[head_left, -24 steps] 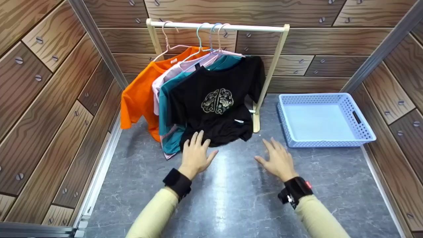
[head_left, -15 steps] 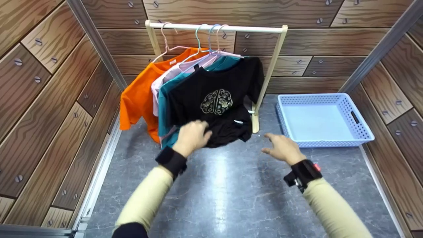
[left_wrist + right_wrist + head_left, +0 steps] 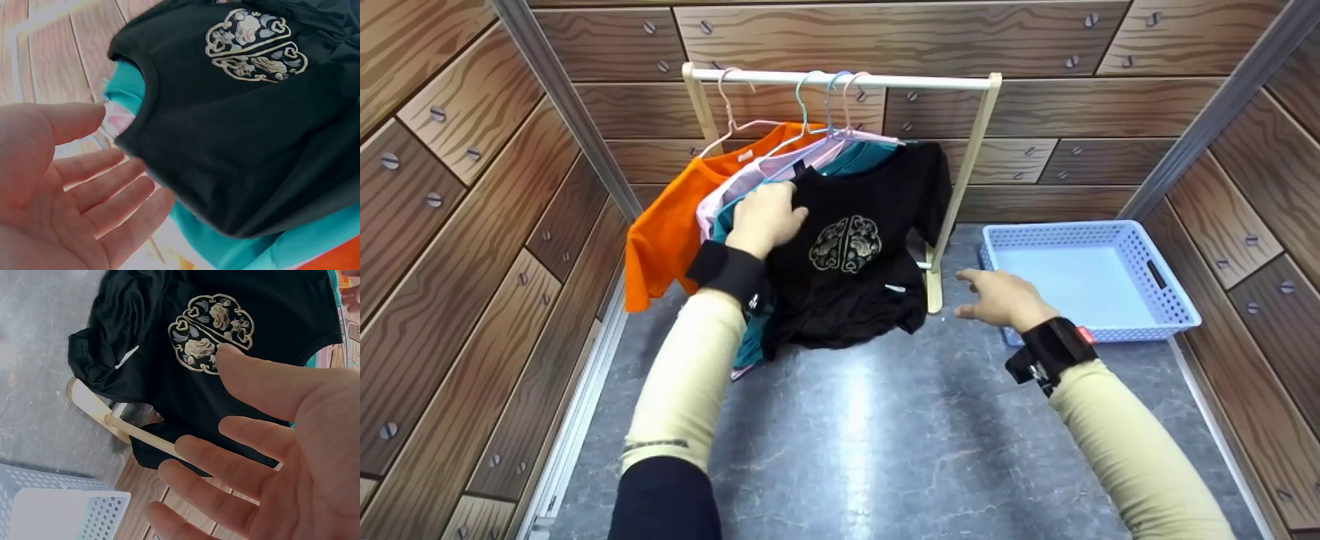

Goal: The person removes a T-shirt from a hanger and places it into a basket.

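A black shirt (image 3: 840, 202) with a gold emblem hangs at the front of the rack (image 3: 840, 78). Over its left shoulder is my left hand (image 3: 765, 217); in the left wrist view the fingers are extended beside the black collar and shoulder edge (image 3: 185, 191), pinching nothing. My right hand (image 3: 1005, 298) hovers between the rack's right foot and the basket, fingers spread and empty. Behind the black shirt hang a teal shirt (image 3: 870, 156), a pink shirt (image 3: 739, 182) and an orange shirt (image 3: 664, 236), with several pastel hangers on the bar.
A light blue basket (image 3: 1080, 277) sits on the grey floor (image 3: 915, 435) at the right. The rack's right leg (image 3: 966, 169) stands between the shirts and the basket. Wood-patterned walls (image 3: 1035, 112) enclose the back and both sides.
My left hand has risen from the black shirt's lower edge to its left shoulder. My right hand has shifted slightly right and up. The head view has tilted upward a little.
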Available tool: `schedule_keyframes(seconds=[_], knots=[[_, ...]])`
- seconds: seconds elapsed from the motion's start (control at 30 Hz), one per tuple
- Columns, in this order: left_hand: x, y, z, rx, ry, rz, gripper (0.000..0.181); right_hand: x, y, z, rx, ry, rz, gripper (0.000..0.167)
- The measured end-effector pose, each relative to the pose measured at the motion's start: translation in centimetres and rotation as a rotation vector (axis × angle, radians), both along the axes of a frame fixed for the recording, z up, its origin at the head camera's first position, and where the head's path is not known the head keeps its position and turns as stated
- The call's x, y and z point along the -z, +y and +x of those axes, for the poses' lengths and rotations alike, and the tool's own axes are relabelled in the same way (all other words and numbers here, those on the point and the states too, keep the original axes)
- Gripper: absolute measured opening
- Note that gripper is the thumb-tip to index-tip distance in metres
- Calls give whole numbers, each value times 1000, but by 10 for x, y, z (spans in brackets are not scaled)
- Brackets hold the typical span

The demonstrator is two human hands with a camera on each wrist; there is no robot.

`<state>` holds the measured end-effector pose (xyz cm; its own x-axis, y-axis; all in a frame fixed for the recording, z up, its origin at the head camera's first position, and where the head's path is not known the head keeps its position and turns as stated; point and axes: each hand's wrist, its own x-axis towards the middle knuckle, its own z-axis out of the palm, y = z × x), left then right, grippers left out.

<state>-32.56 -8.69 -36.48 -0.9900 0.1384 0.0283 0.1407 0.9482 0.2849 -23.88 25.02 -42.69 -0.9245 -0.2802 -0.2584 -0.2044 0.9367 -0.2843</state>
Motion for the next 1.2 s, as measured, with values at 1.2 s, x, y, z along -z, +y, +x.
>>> schedule_keyframes(seconds=[1.2], knots=[[-17,-20,-1,-7,424,19,18,22,-7,0,-30,11,2,62]])
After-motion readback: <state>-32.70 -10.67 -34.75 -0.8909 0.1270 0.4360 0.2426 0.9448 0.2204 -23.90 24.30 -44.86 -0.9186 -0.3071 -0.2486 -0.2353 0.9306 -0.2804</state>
